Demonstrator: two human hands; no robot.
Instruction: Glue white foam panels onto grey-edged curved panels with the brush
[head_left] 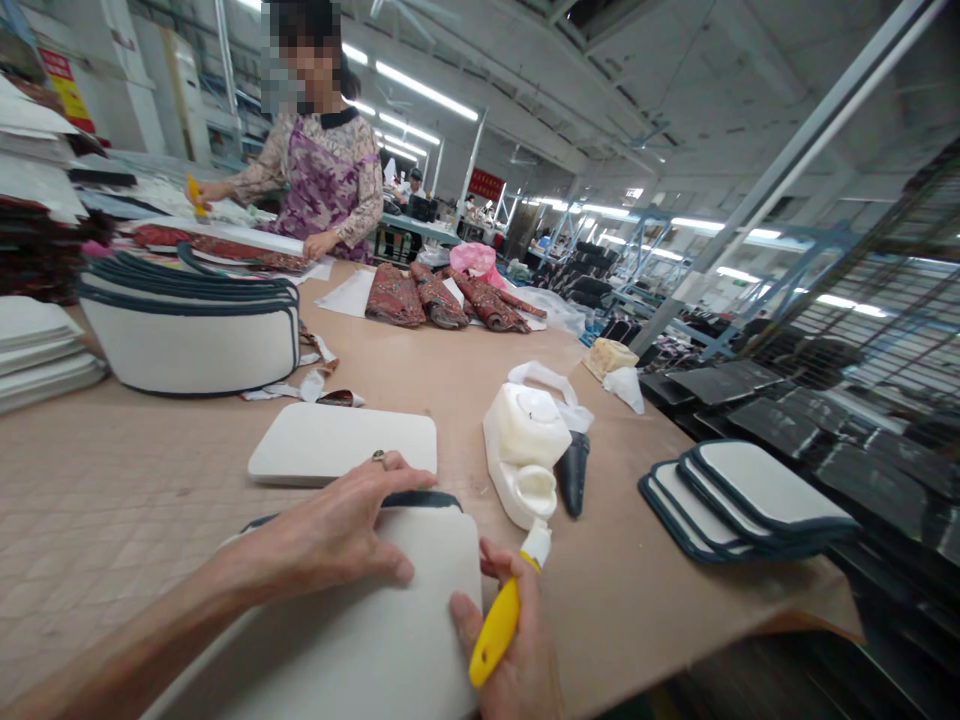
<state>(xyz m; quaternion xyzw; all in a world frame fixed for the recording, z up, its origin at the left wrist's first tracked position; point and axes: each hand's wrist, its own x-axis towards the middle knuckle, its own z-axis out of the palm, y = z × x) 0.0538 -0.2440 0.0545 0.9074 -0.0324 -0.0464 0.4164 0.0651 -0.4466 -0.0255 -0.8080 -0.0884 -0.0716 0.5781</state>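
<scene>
A large white padded panel [360,620] with rounded corners lies close to me, and dark blue edging [420,498] shows along its far side. My left hand [337,530] holds it there, thumb on the white face and fingers reaching over the far edge. At the panel's right edge, my right hand [517,640] grips a brush [496,630] with a yellow handle and whitish bristle end; its thumb and fingertips also touch the panel. Just beyond lies a smaller white panel [337,440]. A cut-open white plastic jug [525,430] stands past the brush.
Edged panels are stacked at the right [772,490] and stand in a curved row at the left [195,340]. A dark tapered object [574,475] lies by the jug. Folded red patterned fabric [435,295] sits at the far edge. Across the table a co-worker [322,180] holds a yellow-handled tool.
</scene>
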